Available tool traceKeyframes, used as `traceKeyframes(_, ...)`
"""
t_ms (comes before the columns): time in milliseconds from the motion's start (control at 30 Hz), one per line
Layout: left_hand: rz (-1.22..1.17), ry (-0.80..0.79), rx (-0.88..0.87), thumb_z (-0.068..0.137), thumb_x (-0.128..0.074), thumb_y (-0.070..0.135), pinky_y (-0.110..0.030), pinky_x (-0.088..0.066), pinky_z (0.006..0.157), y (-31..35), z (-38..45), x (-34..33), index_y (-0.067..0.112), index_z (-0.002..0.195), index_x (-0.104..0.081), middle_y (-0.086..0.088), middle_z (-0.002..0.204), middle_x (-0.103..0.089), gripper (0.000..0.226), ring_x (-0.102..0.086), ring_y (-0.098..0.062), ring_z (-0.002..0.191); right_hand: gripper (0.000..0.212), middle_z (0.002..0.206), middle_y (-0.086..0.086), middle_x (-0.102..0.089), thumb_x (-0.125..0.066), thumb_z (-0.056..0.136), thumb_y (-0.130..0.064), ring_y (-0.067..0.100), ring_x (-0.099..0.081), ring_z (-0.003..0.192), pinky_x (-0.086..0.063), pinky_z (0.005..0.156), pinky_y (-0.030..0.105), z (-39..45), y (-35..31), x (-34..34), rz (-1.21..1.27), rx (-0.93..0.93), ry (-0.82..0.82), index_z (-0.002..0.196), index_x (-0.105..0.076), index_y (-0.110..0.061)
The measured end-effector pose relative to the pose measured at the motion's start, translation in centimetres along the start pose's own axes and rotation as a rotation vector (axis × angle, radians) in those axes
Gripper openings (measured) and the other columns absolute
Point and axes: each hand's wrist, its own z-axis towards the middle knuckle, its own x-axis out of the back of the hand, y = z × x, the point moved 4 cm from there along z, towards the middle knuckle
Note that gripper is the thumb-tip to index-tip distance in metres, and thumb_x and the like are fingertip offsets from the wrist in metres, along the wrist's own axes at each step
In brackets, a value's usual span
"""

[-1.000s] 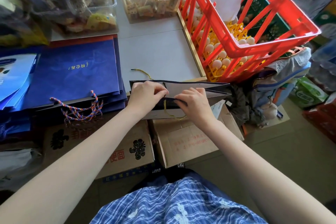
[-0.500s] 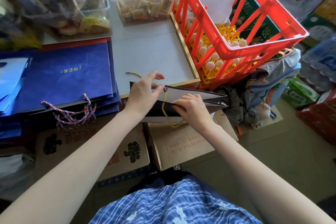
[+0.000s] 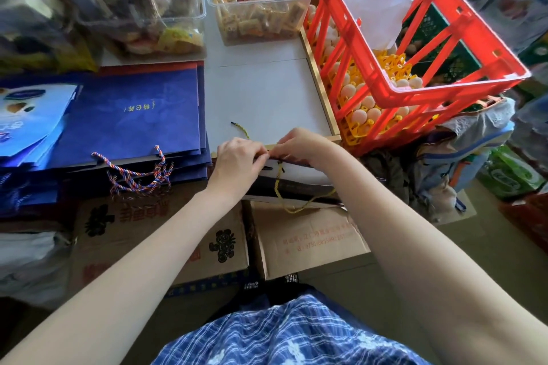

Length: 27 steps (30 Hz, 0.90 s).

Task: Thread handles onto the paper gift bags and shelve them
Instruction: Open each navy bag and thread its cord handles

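At the near edge of the surface (image 3: 267, 92), the dark gift bag (image 3: 296, 184) is pinched at its rim by the left hand (image 3: 237, 161) and right hand (image 3: 302, 147), where the yellow cord (image 3: 278, 184) should be fed squarely through the hole and drawn snug.

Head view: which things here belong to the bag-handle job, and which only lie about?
Job:
- dark folded paper gift bag
- yellow twisted cord handle
- left hand
- right hand
- stack of blue paper bags

Lying about:
- red plastic crate
- clear snack tub
- brown cardboard boxes
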Motion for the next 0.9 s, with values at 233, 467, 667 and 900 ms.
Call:
traceKeyframes(233, 0.005, -0.003, -0.042, 0.091, -0.057, 0.02, -0.032, -0.03, 0.083, -0.1, 0.1, 0.1, 0.008, 0.093, -0.069, -0.007, 0.089, -0.069, 0.017, -0.057, -0.026, 0.095, 0.021, 0.059, 0.002, -0.046, -0.04, 0.096, -0.004, 0.016, -0.049, 0.057, -0.04, 0.061, 0.024, -1.6, 1.8, 2.2, 1.04, 0.077, -0.174, 0.076, -0.045, -0.01)
traceKeyframes(467, 0.001, -0.008, -0.087, 0.09, -0.058, 0.017, -0.03, -0.027, 0.085, 0.0, 0.4, 0.3, 0.006, 0.09, -0.069, -0.007, 0.089, -0.068, 0.016, -0.056, -0.024, 0.095, 0.018, 0.054, -0.004, -0.05, -0.044, 0.092, -0.002, 0.007, -0.034, 0.042, -0.028, 0.042, 0.017, -4.6, 4.8, 14.8, 1.385, 0.346, 0.51, 0.079, -0.049, -0.012)
traceKeyframes(667, 0.01, 0.032, -0.08, 0.087, -0.063, 0.019, -0.033, -0.029, 0.084, 0.2, 0.4, -0.2, 0.007, 0.084, -0.069, -0.006, 0.085, -0.069, 0.013, -0.059, -0.027, 0.091, 0.01, 0.083, -0.006, -0.064, -0.067, 0.085, -0.021, -0.007, -0.053, 0.067, -0.041, 0.063, 0.012, -5.8, 6.0, 14.1, -0.024, 0.389, 0.515, 0.092, -0.066, -0.013)
traceKeyframes(900, 0.144, 0.047, -0.1, 0.082, -0.068, 0.03, -0.036, -0.029, 0.085, 1.5, 0.7, -0.2, 0.011, 0.09, -0.067, -0.005, 0.092, -0.066, 0.021, -0.055, -0.026, 0.097, 0.015, 0.094, 0.004, -0.067, -0.064, 0.086, -0.022, 0.016, -0.059, 0.085, -0.045, 0.072, 0.022, -3.7, 7.7, 6.0, -0.474, 0.317, 0.229, 0.093, -0.072, -0.012)
